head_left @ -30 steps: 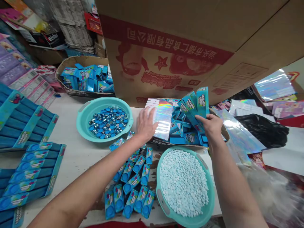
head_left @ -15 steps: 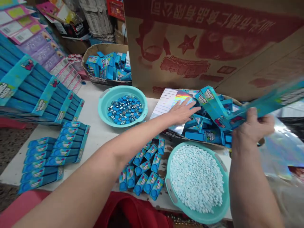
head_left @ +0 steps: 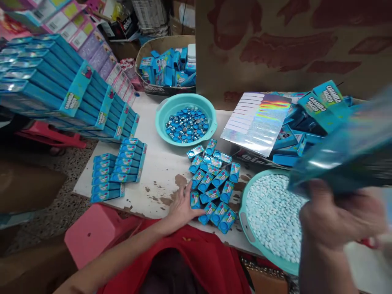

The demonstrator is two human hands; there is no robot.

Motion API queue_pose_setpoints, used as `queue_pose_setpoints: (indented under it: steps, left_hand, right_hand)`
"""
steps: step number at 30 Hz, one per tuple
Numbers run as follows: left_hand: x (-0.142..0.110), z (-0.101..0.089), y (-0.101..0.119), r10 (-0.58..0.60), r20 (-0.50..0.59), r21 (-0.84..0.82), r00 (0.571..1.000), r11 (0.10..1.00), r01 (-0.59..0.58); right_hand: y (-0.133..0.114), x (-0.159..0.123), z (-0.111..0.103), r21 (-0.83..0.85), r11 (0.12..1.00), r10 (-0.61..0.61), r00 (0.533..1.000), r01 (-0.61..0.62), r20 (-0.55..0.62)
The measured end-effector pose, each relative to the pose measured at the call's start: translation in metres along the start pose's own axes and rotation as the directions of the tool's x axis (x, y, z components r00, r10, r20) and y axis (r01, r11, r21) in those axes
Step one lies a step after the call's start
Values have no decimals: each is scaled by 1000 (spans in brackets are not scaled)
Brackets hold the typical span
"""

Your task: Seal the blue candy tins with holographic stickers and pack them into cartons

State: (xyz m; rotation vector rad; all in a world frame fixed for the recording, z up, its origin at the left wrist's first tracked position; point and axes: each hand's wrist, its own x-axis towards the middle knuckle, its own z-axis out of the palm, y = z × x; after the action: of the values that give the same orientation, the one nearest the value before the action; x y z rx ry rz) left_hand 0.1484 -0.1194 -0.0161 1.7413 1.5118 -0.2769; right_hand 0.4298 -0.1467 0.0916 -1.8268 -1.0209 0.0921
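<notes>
My left hand rests on the table at the left edge of a cluster of small blue boxes with round blue caps. Its thumb and fingers are apart, beside the nearest small box. My right hand is closed around the lower end of a long blue carton, smeared by motion. This carton is tilted above a turquoise basin of small pale-blue candies. Behind it, an open cardboard box contains blue cartons, with a shiny silver sheet over its left side.
Another turquoise basin contains blue and silver caps. Stacked blue packs stand at left beside a tall pile of display cartons. A large brown carton blocks the back. A pink stool stands below the table.
My left hand has moved from the silver sheet down to the small blue boxes. My right hand still holds the long carton, now lower and nearer. The view has shifted left.
</notes>
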Motion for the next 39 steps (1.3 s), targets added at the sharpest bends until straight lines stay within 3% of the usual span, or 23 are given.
queue_pose_setpoints:
  steps: [2,5,7,10,13,17,20,22,24,28,30,31,33,35,36,37,39]
  left_hand:
    - [2,8,1,-3,10,-25,1000,1000,3]
    - [1,10,-3,9,-59,-57,998,998,-13]
    - [-2,12,-6,-21,-133,-61,991,998,13]
    - [-5,19,-6,-105,-192,-51,976,994,97]
    - [-6,17,-8,-103,-179,0,978,994,105]
    - [-16,-8,-47,-30,-225,58,974,997,45]
    - [-24,-29,-95,16,-337,164,941,986,42]
    - [-24,-39,-120,-27,-374,223,927,968,118]
    - [-20,-45,-136,-121,-408,214,905,951,224]
    - [-19,-57,-153,-246,-411,116,878,941,318]
    - [-28,-67,-160,-195,-429,101,882,960,261]
    - [-34,-74,-161,-148,-453,89,879,974,209]
    - [-43,-88,-158,-43,-497,41,867,996,73]
    - [-43,-98,-146,82,-485,-9,871,995,-99]
    - [-38,-100,-137,160,-447,-24,880,981,-190]
    - [-29,-100,-127,243,-389,-27,889,961,-275]
    - [-7,-96,-108,383,-217,22,898,922,-388]
  right_hand:
    - [-14,-26,13,-32,997,-69,998,69,-3]
    - [-23,-57,25,59,990,-143,944,131,296]
    - [-24,-73,30,115,981,-192,897,159,398]
    - [-27,-94,36,147,975,-215,867,166,450]
    - [-39,-112,45,184,968,-240,852,172,466]
    - [-65,-144,68,266,945,-309,797,193,520]
    - [-79,-179,100,294,930,-361,698,221,619]
    - [-81,-202,130,210,942,-328,604,260,726]
    - [-77,-222,161,25,951,-189,518,308,834]
    - [-62,-244,206,-280,896,108,443,345,890]
    - [-53,-250,209,-263,901,87,449,346,889]
    - [-49,-252,205,-228,908,33,483,351,875]
    - [-39,-256,193,-219,908,-51,613,357,788]
    - [-30,-257,181,-326,891,-13,736,315,676]
    - [-26,-257,177,-404,875,70,754,268,653]
    - [-23,-257,174,-472,853,170,739,220,652]
    - [-19,-255,175,-557,816,337,658,153,674]
